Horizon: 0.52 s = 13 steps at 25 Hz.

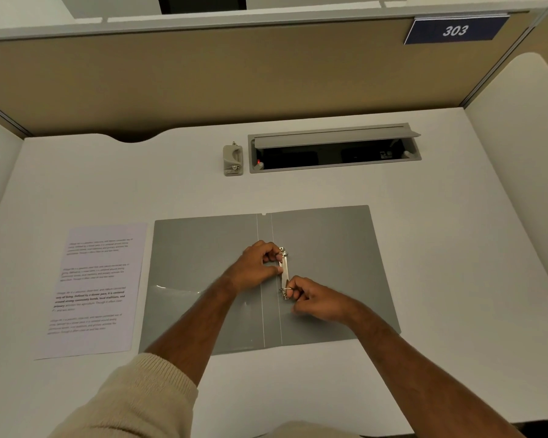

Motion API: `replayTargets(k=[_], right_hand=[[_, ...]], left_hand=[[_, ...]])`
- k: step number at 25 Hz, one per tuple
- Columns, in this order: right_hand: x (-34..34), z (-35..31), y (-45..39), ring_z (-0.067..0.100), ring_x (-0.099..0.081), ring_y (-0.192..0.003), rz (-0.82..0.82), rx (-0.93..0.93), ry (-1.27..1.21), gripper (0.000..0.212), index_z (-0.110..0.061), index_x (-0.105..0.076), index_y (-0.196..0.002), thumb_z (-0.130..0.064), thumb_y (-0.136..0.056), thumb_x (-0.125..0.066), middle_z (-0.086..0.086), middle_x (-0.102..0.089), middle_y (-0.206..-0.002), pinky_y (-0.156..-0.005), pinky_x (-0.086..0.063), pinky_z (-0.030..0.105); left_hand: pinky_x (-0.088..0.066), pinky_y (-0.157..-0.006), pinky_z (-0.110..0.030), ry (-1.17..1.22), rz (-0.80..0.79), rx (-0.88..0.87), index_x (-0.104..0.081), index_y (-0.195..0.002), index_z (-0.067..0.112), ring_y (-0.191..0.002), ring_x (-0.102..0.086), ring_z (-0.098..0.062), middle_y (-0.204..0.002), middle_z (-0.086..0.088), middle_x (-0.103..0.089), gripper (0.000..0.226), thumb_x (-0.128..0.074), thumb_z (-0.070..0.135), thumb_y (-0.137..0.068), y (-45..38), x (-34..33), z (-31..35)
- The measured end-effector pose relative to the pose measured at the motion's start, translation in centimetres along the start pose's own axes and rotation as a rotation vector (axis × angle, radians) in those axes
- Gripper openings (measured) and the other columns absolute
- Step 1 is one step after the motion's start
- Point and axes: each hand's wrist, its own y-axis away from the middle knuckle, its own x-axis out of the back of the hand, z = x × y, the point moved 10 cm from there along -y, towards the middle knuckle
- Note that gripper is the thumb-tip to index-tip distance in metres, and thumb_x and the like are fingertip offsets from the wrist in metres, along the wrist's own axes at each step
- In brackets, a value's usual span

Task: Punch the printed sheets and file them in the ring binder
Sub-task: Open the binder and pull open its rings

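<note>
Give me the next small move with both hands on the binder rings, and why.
Probably pull the rings apart to open them. The left hand pinches the upper ring and the right hand the lower ring of the open binder, and both rings look closed. The printed sheets lie left of it, the hole punch untouched farther back.

Sheets [92,289] left of binder [323,273]; punch [233,160] behind.

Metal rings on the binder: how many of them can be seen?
2. The far ring is pinched by the left hand; the near ring by the right hand. Fingers may hide parts.
</note>
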Motion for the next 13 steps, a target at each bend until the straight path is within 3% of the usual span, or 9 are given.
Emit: replayTargets(k=[6,13], right_hand=[[0.05,-0.48,0.44,0.004,-0.04,-0.07,-0.013,-0.021,-0.018,0.024,-0.021,-0.054,-0.098,0.002,-0.092,-0.053,-0.005,-0.047,-0.085,-0.057,-0.037,0.01],[0.39,-0.46,0.77,0.006,-0.039,-0.068,0.019,-0.044,0.005,0.022,-0.021,-0.05,-0.093,0.001,-0.093,-0.051,-0.007,-0.047,-0.08,-0.055,-0.035,0.015]], left_hand=[[-0.045,-0.081,-0.018,0.059,-0.011,0.036,-0.068,-0.098,0.021,-0.092,-0.057,-0.008,-0.107,0.0,-0.06,0.024,-0.085,0.028,-0.082,0.07,0.23,0.2],[-0.05,-0.079,-0.024,0.08,-0.005,0.056,-0.068,-0.092,0.019,-0.088,-0.06,-0.012,-0.103,-0.001,-0.063,0.026,-0.086,0.032,-0.08,-0.26,0.36,-0.34]])
